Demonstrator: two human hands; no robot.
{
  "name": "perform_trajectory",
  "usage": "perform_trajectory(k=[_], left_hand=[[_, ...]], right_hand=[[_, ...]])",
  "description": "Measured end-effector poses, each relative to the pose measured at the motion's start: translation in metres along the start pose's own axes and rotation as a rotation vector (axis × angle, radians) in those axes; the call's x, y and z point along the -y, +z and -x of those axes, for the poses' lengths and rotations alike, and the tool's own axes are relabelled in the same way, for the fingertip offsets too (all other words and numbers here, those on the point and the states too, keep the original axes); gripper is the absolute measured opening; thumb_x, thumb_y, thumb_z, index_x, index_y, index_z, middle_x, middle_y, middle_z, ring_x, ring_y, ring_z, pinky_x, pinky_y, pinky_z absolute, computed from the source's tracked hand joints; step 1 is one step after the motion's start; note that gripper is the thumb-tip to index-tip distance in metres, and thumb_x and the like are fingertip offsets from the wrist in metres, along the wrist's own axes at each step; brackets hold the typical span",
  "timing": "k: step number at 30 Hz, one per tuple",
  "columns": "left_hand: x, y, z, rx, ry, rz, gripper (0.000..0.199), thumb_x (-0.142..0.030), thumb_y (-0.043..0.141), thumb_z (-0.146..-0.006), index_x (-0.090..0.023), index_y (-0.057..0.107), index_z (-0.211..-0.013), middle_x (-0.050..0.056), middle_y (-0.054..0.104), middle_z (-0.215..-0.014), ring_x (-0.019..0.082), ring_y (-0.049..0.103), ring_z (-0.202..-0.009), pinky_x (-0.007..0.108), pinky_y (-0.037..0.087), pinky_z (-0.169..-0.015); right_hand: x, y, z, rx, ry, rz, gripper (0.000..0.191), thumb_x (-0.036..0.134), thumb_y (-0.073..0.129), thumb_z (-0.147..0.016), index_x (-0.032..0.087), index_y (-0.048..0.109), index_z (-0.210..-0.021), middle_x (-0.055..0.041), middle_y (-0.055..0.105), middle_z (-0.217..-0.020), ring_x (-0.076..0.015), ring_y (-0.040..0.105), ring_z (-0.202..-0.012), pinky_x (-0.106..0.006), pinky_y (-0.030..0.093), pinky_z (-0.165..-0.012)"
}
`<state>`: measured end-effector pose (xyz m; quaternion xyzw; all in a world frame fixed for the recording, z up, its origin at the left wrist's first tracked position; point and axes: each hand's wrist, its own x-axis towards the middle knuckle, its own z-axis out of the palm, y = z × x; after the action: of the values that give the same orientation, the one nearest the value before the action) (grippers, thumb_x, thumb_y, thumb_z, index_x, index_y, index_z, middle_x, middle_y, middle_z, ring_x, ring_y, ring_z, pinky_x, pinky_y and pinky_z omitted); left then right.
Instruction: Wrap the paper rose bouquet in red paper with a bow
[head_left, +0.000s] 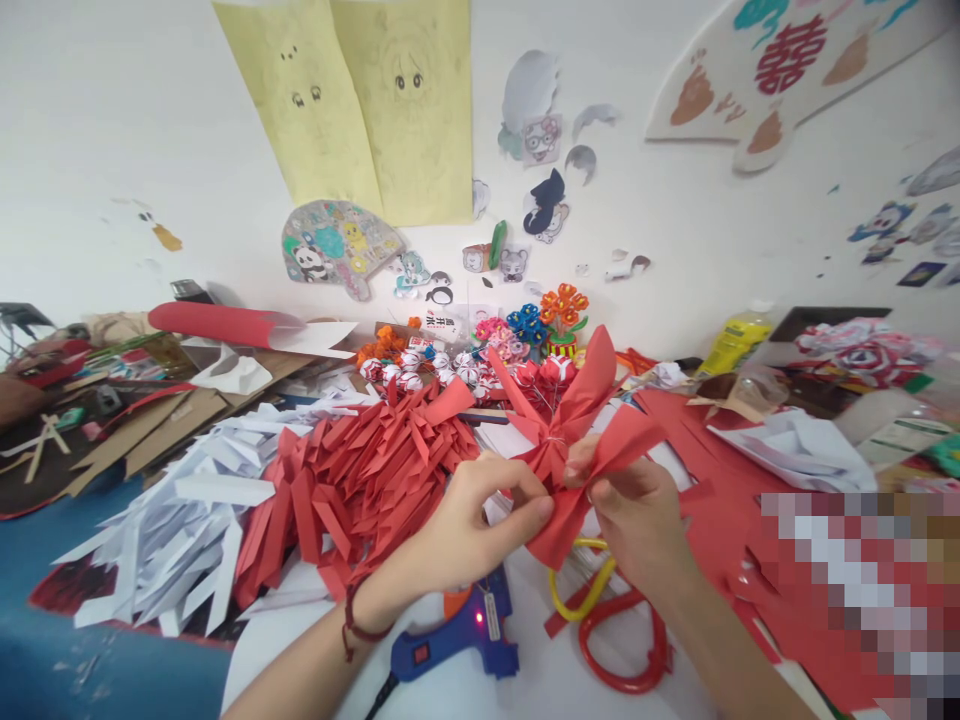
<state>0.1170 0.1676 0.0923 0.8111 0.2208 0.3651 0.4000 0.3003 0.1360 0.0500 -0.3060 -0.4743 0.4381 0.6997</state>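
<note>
A red paper flower (pixel 553 440) with long folded petals is held up in front of me. My left hand (pixel 499 515) pinches its lower left petal between thumb and fingers. On the right side, my right hand (pixel 634 500) grips a petal near the flower's centre, its fingertips partly behind the paper. Below the hands lies a blue glue gun (pixel 450 640) with a lit red light. Scissors with one yellow handle (pixel 581 595) and one red handle (pixel 626 650) rest beside it, their blades mostly hidden. Folded red strips (pixel 360 470) are heaped to the left of my hands.
White folded strips (pixel 187 520) spread at the left, near brown cardboard (pixel 165 430). Red paper sheets (pixel 720 510) cover the right side. Small craft flowers (pixel 529 325) and a yellow bottle (pixel 735 340) stand along the wall. A rolled red sheet (pixel 214 322) lies at the back left.
</note>
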Motion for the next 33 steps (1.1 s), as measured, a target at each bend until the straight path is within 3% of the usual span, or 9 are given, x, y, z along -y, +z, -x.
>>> perform_trajectory(k=[4, 11, 19, 22, 25, 27, 30, 33], left_hand=[[0.0007, 0.0, 0.0012, 0.002, 0.01, 0.0, 0.022, -0.026, 0.058, -0.094, -0.016, 0.06, -0.074, -0.001, 0.06, -0.071, 0.011, 0.051, -0.068, 0.025, 0.04, -0.073], [0.0003, 0.0001, 0.0021, 0.007, -0.001, 0.004, 0.023, -0.028, 0.057, -0.095, -0.016, 0.06, -0.075, -0.001, 0.058, -0.07, 0.011, 0.05, -0.067, 0.024, 0.04, -0.071], [0.0029, 0.0018, 0.0009, 0.027, -0.026, -0.001, 0.025, -0.031, 0.054, -0.097, -0.016, 0.06, -0.078, -0.001, 0.058, -0.073, 0.012, 0.051, -0.07, 0.024, 0.04, -0.071], [0.0033, 0.0017, 0.0006, 0.023, -0.016, 0.001, 0.024, -0.03, 0.055, -0.097, -0.017, 0.06, -0.077, -0.001, 0.059, -0.073, 0.012, 0.051, -0.069, 0.024, 0.04, -0.072], [0.004, 0.0017, 0.001, -0.012, -0.001, -0.005, 0.025, -0.029, 0.056, -0.097, -0.017, 0.059, -0.075, -0.002, 0.058, -0.071, 0.011, 0.051, -0.068, 0.025, 0.039, -0.073], [0.0047, 0.002, 0.0013, -0.031, 0.006, -0.009, 0.024, -0.029, 0.056, -0.097, -0.018, 0.06, -0.076, -0.002, 0.06, -0.072, 0.011, 0.052, -0.069, 0.026, 0.04, -0.074], [0.0064, 0.0027, 0.001, -0.074, 0.008, -0.032, 0.023, -0.029, 0.056, -0.097, -0.018, 0.061, -0.077, -0.001, 0.062, -0.074, 0.012, 0.054, -0.071, 0.026, 0.04, -0.075], [0.0095, 0.0029, -0.0001, -0.13, 0.022, -0.045, 0.022, -0.029, 0.056, -0.097, -0.017, 0.063, -0.079, -0.001, 0.063, -0.075, 0.012, 0.055, -0.072, 0.025, 0.041, -0.073]], right_hand=[[0.0023, -0.0005, -0.0022, 0.09, 0.038, -0.016, 0.02, 0.042, 0.083, -0.075, 0.024, 0.077, -0.08, -0.002, 0.064, -0.082, -0.0149, 0.059, -0.074, -0.027, 0.048, -0.066], [0.0024, 0.0017, -0.003, 0.117, 0.003, 0.015, 0.016, 0.038, 0.078, -0.081, 0.023, 0.073, -0.077, -0.0012, 0.057, -0.082, -0.0148, 0.056, -0.076, -0.027, 0.044, -0.069], [0.0077, 0.002, -0.0018, 0.074, -0.051, 0.01, 0.009, 0.029, 0.076, -0.083, 0.023, 0.072, -0.077, -0.0006, 0.057, -0.08, -0.0138, 0.054, -0.075, -0.027, 0.046, -0.069], [0.0062, 0.0007, -0.0013, 0.042, -0.066, 0.022, 0.011, 0.034, 0.078, -0.082, 0.024, 0.074, -0.078, -0.0012, 0.061, -0.082, -0.0147, 0.057, -0.078, -0.027, 0.048, -0.072], [0.0024, -0.0015, -0.0013, 0.01, -0.006, 0.037, 0.022, 0.045, 0.081, -0.076, 0.026, 0.077, -0.087, -0.0022, 0.066, -0.085, -0.0157, 0.06, -0.079, -0.027, 0.049, -0.073], [0.0008, -0.0032, -0.0017, -0.01, 0.03, 0.021, 0.028, 0.05, 0.081, -0.074, 0.027, 0.077, -0.089, -0.0007, 0.065, -0.076, -0.0146, 0.058, -0.071, -0.026, 0.049, -0.069], [0.0011, -0.0051, -0.0025, -0.033, 0.052, 0.012, 0.027, 0.051, 0.08, -0.075, 0.027, 0.076, -0.088, 0.0017, 0.061, -0.064, -0.0132, 0.054, -0.063, -0.025, 0.047, -0.064], [0.0024, -0.0053, -0.0026, -0.021, 0.073, 0.089, 0.028, 0.047, 0.083, -0.073, 0.026, 0.075, -0.089, -0.0008, 0.067, -0.075, -0.015, 0.059, -0.07, -0.026, 0.049, -0.066]])
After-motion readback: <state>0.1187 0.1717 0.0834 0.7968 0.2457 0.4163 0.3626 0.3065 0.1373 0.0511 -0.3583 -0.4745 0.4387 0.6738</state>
